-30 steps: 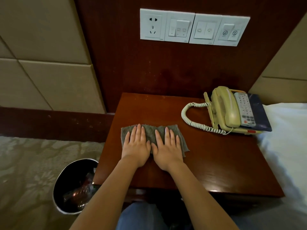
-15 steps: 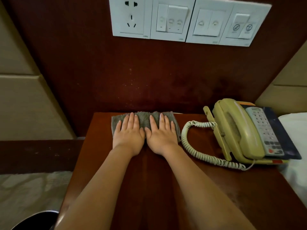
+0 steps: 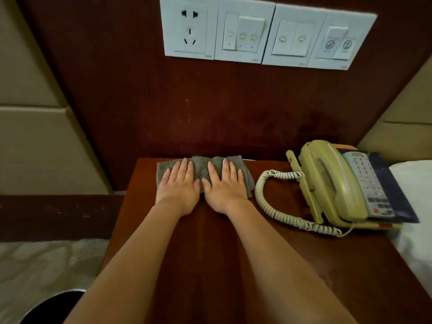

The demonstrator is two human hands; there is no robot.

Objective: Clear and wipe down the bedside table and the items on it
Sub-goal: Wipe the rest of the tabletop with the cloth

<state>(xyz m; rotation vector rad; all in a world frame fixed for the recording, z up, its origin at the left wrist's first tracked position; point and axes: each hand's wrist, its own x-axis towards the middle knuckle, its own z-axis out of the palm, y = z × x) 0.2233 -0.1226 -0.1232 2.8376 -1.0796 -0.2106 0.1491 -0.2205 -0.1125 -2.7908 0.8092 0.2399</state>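
A dark red-brown bedside table (image 3: 350, 265) stands against a matching wood wall panel (image 3: 140, 101) carrying 4 white switch plates (image 3: 266, 33). Left of the telephone (image 3: 339, 181), at the table's back edge, lies the folded grey cloth (image 3: 201, 168), its long axis pointing towards the telephone. The left hand (image 3: 178, 190) and right hand (image 3: 225, 190) press it flat side by side, fingers straight and gripping nothing.

Grey cloth (image 3: 201, 165), reddish-brown table (image 3: 304, 265), cream telephone (image 3: 336, 183) (white keypad).

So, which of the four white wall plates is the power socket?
The leftmost plate: it has pin holes in its face, while the other three plates to its right carry only rocker switches.
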